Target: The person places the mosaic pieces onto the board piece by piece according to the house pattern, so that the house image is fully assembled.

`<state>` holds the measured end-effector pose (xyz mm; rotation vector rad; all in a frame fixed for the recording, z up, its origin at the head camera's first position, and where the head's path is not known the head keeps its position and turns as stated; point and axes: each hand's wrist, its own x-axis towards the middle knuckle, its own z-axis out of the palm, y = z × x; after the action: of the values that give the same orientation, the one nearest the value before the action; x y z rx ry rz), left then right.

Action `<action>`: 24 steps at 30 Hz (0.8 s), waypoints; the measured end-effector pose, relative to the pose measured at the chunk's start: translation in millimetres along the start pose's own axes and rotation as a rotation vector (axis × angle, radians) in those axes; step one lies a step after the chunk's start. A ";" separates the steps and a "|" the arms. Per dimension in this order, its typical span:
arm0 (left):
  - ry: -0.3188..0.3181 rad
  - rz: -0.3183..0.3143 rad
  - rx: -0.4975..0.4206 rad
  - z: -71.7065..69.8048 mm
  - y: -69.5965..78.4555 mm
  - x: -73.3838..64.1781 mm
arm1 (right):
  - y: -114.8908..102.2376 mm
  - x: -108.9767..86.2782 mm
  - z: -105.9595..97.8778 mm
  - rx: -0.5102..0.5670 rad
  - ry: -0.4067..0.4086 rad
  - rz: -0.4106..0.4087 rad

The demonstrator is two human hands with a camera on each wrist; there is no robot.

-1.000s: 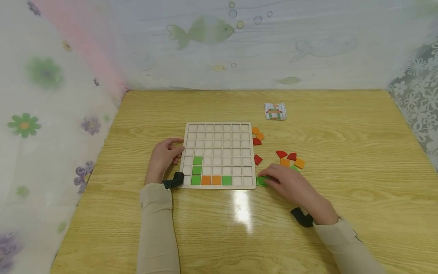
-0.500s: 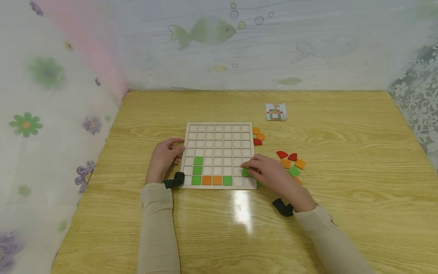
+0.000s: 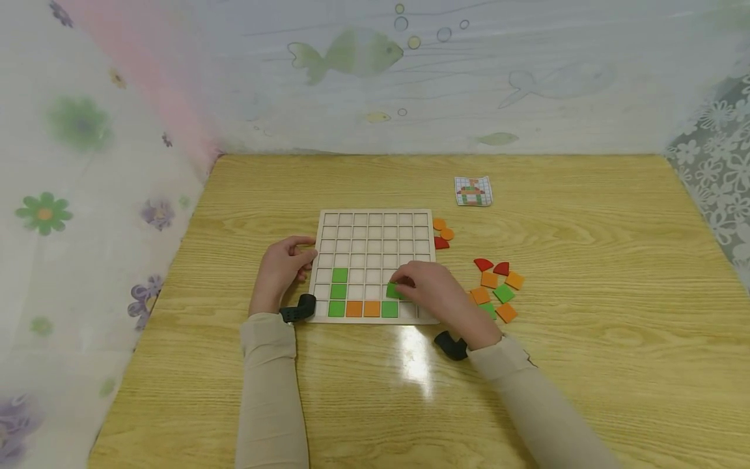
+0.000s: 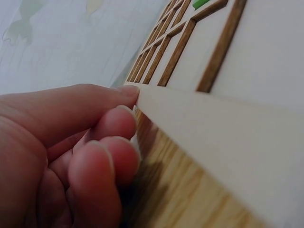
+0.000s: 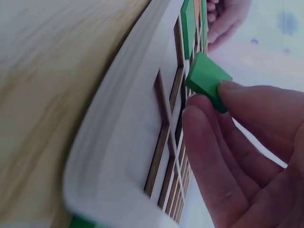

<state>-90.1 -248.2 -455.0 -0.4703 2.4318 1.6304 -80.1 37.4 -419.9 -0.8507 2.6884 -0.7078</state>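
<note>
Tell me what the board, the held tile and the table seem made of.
Board: likely matte wood, pale, with browned cell walls like scorched cuts. Tile: smooth, perhaps painted wood or plastic; face and edge evenly green. Table: glossy wood or laminate, from its grain and reflection.

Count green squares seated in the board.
4: three green squares in the second column from left, one in the bottom row's fifth cell. The right hand may hide others.

From where I stand, the person's bare right hand (image 3: 435, 292) partly covers the flat green square tile (image 3: 392, 291); the coloured printed paper card (image 3: 473, 191) is too small to read.
</note>
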 end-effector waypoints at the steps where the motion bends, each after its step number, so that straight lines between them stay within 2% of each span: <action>1: 0.000 0.000 0.000 0.0 0.0 0.0 | -0.9 1.5 0.9 -0.004 0.004 0.004; 8: 0.000 -0.003 0.004 0.1 0.6 -0.1 | -5.2 8.3 5.9 -0.010 0.015 0.037; 17: 0.005 -0.016 0.010 0.0 1.0 -0.4 | -5.2 7.9 11.2 -0.054 0.047 -0.007; 24: 0.009 -0.021 0.019 0.3 0.9 -0.7 | -3.6 8.6 11.7 -0.020 0.040 0.013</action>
<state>-89.8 -247.5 -454.1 -0.4995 2.4379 1.5990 -81.1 25.3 -428.7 -0.8323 2.7377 -0.7034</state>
